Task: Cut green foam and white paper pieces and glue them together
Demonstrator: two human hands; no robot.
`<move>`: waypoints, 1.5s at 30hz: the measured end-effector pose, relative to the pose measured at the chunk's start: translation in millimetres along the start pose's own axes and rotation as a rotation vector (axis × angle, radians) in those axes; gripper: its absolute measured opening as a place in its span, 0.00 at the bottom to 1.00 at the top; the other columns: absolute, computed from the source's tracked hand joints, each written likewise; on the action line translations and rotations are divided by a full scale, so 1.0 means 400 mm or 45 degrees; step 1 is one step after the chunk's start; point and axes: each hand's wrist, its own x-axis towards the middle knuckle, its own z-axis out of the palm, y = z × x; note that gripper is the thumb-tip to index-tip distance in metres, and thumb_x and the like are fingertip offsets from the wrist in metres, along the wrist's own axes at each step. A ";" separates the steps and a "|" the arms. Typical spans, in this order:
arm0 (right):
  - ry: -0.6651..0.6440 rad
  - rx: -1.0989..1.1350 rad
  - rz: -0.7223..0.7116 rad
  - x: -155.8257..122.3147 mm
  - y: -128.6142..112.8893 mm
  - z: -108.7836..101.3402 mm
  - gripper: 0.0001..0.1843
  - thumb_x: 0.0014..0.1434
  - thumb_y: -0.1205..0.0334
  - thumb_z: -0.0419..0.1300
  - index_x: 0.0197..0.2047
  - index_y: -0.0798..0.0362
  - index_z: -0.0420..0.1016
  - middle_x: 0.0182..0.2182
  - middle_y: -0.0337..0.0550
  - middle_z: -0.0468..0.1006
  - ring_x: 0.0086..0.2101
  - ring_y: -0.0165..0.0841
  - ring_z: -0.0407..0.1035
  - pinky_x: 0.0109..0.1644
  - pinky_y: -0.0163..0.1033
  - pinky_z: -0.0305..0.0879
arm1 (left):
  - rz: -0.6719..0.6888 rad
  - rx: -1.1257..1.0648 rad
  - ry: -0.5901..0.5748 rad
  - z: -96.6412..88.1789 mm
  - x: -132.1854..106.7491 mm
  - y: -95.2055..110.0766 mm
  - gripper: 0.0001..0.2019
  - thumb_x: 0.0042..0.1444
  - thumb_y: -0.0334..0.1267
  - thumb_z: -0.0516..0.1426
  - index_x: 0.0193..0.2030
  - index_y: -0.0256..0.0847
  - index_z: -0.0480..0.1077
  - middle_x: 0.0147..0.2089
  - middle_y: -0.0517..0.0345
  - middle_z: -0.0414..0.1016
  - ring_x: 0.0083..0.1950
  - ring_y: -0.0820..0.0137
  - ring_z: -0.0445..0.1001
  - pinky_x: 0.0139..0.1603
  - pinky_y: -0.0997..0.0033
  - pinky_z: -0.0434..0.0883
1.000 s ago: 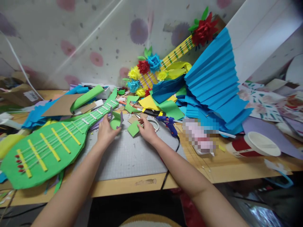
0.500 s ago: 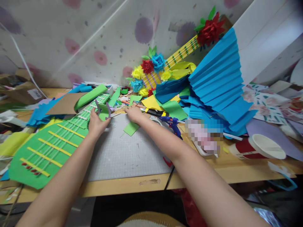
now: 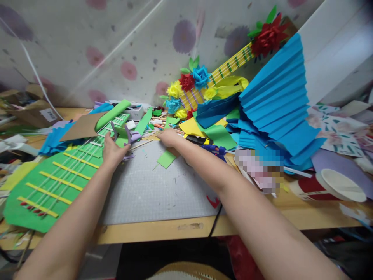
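Floral sheeting (image 3: 72,42) backs the cluttered worktop (image 3: 151,230). Left hand (image 3: 113,153): fingers grasp the green-and-purple craft piece (image 3: 121,136) at the far-left corner of the grey cutting mat (image 3: 157,194), near the green string-instrument model (image 3: 55,177). Right hand (image 3: 169,139): at the mat's far edge; finger state cannot be determined.

On my head feed, the left hand (image 3: 112,153) has a small green-and-purple piece (image 3: 122,137) between thumb and fingers, beside the neck of a green stringed instrument (image 3: 48,182). I see the right hand (image 3: 168,139) at the far edge of the grey mat (image 3: 157,198), just beyond a green square (image 3: 166,159); its fingertips are hidden from me. A blue glue gun (image 3: 215,149) lies to its right.
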 end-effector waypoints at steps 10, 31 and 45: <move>-0.030 -0.060 -0.066 0.002 0.010 -0.001 0.16 0.58 0.74 0.46 0.43 0.62 0.72 0.39 0.60 0.76 0.42 0.42 0.71 0.40 0.42 0.65 | -0.093 -0.086 -0.071 -0.016 -0.028 0.050 0.47 0.33 0.42 0.66 0.61 0.34 0.50 0.53 0.42 0.67 0.57 0.50 0.64 0.56 0.51 0.62; -0.045 0.044 -0.025 -0.024 0.012 -0.017 0.16 0.53 0.70 0.52 0.46 0.58 0.69 0.39 0.54 0.76 0.40 0.40 0.71 0.39 0.39 0.62 | -0.037 -0.217 0.196 -0.045 -0.068 0.037 0.42 0.40 0.45 0.63 0.59 0.34 0.50 0.54 0.42 0.63 0.56 0.55 0.64 0.57 0.55 0.61; 0.641 0.746 0.699 -0.151 0.041 -0.045 0.15 0.59 0.67 0.38 0.46 0.57 0.59 0.41 0.48 0.69 0.39 0.33 0.64 0.41 0.35 0.57 | 0.118 -0.186 0.105 0.074 -0.123 0.097 0.41 0.40 0.42 0.63 0.59 0.33 0.50 0.56 0.40 0.61 0.57 0.58 0.62 0.59 0.60 0.59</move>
